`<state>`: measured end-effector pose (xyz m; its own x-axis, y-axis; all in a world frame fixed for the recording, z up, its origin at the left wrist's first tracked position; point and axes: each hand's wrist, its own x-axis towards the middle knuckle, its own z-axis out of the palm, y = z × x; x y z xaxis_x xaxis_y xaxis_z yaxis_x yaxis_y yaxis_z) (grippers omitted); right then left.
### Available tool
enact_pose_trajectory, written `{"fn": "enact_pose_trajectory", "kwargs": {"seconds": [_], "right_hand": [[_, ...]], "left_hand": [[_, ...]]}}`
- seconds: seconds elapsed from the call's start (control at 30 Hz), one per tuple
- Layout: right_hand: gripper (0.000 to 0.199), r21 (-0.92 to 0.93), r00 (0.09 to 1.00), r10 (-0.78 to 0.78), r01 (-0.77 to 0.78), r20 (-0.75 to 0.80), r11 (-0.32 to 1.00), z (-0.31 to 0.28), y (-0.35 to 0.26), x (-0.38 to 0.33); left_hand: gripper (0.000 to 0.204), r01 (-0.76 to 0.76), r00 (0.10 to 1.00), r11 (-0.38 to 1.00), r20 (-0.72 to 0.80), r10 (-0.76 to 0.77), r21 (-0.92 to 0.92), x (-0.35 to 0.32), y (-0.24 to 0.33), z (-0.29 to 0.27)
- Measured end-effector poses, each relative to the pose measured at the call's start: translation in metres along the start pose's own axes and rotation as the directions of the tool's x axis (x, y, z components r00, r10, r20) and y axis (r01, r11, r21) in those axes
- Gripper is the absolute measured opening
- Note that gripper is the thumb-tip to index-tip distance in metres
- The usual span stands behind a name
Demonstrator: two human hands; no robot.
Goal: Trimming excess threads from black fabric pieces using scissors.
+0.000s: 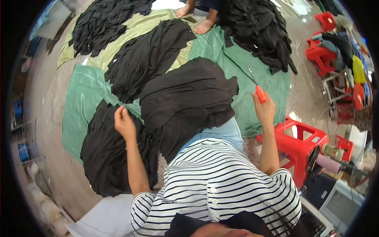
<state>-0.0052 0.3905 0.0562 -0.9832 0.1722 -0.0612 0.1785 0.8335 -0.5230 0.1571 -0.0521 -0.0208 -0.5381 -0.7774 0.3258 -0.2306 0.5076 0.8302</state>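
Note:
My right hand point(265, 109) is closed round the orange-red handle of a slim tool point(260, 94). Its thin metal shaft points up and away over the green sheet; its exact kind is too small to tell. My left hand point(125, 123) is raised above a black cloth pile point(106, 158), thumb and fingers pinched together. Whatever that pinch holds, if anything, does not show. Across my lap lies a thick bundle of black cloth point(189, 93), between my two hands and touched by neither.
Green sheet point(264, 94) and yellow-green sheet point(134, 31) cover the floor under several more black cloth heaps point(148, 57). A person's bare feet point(204, 27) stand at the far side. A red plastic stool point(300, 136) is by my right elbow, with more red stools point(320, 57) beyond.

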Motion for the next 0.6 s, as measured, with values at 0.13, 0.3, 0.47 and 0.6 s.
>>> {"fn": "enact_pose_trajectory", "kwargs": {"seconds": [0.13, 0.3, 0.47, 0.6], "right_hand": [[0.038, -0.036, 0.993, 0.064, -0.061, 0.103, 0.998, 0.002, 0.019, -0.013], [0.038, 0.097, 0.996, 0.028, -0.036, 0.085, 0.995, 0.009, 0.025, -0.026], [0.035, 0.299, 0.998, 0.059, -0.066, 0.034, 0.952, 0.033, 0.048, 0.003], [0.039, 0.434, 0.987, 0.043, -0.108, 0.156, 0.895, 0.085, 0.052, 0.044]], "left_hand": [[0.007, -0.539, 0.767, 0.832, 0.329, 0.550, -0.133, -0.019, 0.147, 0.085], [0.053, -0.696, 0.458, 0.686, 0.604, 0.653, -0.214, -0.075, 0.192, 0.129], [0.068, -0.731, 0.510, 0.668, 0.538, 0.672, -0.142, -0.067, 0.171, 0.114], [0.072, -0.706, 0.627, 0.689, 0.596, 0.502, 0.163, -0.056, 0.129, 0.081]]}}
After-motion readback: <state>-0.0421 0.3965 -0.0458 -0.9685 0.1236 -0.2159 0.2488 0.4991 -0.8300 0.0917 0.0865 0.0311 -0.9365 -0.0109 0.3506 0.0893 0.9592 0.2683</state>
